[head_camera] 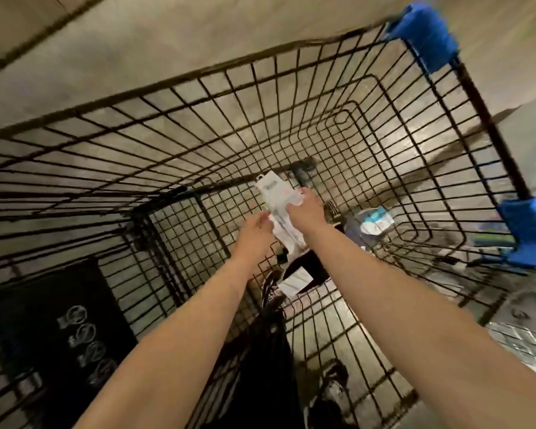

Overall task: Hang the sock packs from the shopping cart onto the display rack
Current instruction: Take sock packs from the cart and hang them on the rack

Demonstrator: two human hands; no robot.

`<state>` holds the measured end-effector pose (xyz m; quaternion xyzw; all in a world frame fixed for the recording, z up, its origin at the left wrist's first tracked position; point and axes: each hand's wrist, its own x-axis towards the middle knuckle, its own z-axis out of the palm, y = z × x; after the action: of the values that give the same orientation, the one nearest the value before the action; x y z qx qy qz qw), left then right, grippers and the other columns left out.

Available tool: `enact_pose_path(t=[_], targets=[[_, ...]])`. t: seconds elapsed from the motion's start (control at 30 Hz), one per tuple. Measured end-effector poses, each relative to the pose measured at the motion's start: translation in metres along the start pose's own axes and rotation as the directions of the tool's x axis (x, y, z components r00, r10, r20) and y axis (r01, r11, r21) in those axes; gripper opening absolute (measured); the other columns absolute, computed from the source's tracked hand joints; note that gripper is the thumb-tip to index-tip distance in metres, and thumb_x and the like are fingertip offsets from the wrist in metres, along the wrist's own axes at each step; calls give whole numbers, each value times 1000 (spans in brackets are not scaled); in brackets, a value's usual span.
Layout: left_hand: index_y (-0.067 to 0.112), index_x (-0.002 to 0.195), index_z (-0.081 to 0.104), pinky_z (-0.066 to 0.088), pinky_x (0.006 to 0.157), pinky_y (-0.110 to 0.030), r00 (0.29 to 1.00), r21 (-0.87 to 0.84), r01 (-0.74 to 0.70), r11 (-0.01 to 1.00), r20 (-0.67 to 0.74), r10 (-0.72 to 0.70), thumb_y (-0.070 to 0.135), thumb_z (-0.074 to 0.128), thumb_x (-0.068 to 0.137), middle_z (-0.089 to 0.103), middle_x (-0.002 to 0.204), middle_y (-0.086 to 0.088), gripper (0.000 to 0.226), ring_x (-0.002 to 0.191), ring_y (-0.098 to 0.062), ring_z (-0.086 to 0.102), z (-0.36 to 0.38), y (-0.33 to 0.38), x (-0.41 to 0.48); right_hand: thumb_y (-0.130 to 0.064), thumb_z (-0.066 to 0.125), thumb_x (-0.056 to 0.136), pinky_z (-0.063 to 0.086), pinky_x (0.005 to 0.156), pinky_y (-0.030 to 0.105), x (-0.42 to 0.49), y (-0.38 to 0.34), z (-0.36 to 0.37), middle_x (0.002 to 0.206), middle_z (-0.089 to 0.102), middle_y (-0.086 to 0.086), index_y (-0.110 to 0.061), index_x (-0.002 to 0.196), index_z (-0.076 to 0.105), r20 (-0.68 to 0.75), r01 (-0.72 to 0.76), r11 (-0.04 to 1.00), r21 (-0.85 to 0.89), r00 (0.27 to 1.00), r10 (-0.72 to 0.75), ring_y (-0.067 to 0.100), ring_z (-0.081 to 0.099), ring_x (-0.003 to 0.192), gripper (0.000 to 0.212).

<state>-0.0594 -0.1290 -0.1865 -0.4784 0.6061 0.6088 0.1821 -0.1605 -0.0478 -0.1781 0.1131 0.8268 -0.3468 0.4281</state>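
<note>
A: Where is the flat white sock pack (pixel 276 193)?

B: It is inside the black wire shopping cart (pixel 491 131), above the middle of the cart's mesh floor and close to the cart's far end wall. Its hanger-tab end points at that far wall.

A: Who has it?

B: Both of the person's hands. The left hand (pixel 254 227) pinches the pack's lower left edge. The right hand (pixel 305 209) has its fingers curled over the right edge, higher up. The frame is blurred, so the finer lie of the fingers cannot be told.

A: What else lies in the cart?

B: A pale blue and white pack (pixel 375 222) rests on the cart's floor toward its right side, apart from the hands. A white-carded pack of dark socks (pixel 294 283) lies on the cart floor nearer the person, below the held pack and between the two forearms. Further dark items sit at the cart's near end, too blurred to name.

A: And around the cart?

B: Bright blue plastic corner guards (pixel 424 35) cap the cart's right-hand rim, one at the far corner and one further along that side. A black panel with white pictograms (pixel 59 329) shows at the cart's near left. Grey concrete floor (pixel 198 35) is visible beyond and through the cart's wires.
</note>
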Motion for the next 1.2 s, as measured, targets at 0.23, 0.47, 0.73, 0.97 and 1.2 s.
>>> enact_pose_path(t=[0.23, 0.47, 0.73, 0.97, 1.2], targets=[[28, 148, 49, 47, 110, -48, 996, -93, 63, 994, 67, -56, 29, 48, 104, 61, 140, 4, 44, 123, -17, 61, 20, -27, 28, -40, 60, 92, 33, 110, 47, 23, 28, 12, 145, 42, 6, -26, 146, 42, -99, -76, 977, -198, 993, 57, 32, 36, 132, 59], [16, 132, 58, 61, 82, -37, 994, -375, 94, 922, -10, -105, 31, 47, 108, 72, 119, -5, 30, 99, -19, 73, 20, -25, 2, -31, 62, 95, 61, 80, 53, -3, 34, 10, 125, 58, 9, -33, 117, 54, -59, 6, 982, 188, 998, 5, 30, 67, 102, 24], [24, 130, 58, 63, 77, -43, 963, -427, 144, 893, -148, -226, 36, 57, 103, 73, 113, -1, 29, 93, -22, 74, -18, -21, -37, -22, 61, 93, 62, 85, 43, -60, 36, 30, 109, 71, 3, -23, 120, 68, 152, -42, 967, 249, 988, 3, 24, 71, 98, 27], [19, 135, 54, 52, 60, -26, 943, -312, 142, 940, -246, -224, 29, 54, 105, 67, 120, -1, 32, 94, -17, 68, -30, -42, -42, -18, 56, 95, 53, 93, 36, -38, 57, 32, 135, 58, 4, -19, 134, 59, -94, -38, 994, 98, 994, 47, 22, 59, 116, 39], [36, 99, 53, 61, 86, -55, 958, -321, 135, 937, -197, -206, 30, 59, 101, 67, 106, 3, 8, 99, -27, 70, -15, -63, -9, -29, 66, 92, 45, 106, 42, 12, 67, 47, 143, 47, 11, -21, 152, 35, -81, -64, 993, -94, 995, 57, 33, 45, 134, 68]])
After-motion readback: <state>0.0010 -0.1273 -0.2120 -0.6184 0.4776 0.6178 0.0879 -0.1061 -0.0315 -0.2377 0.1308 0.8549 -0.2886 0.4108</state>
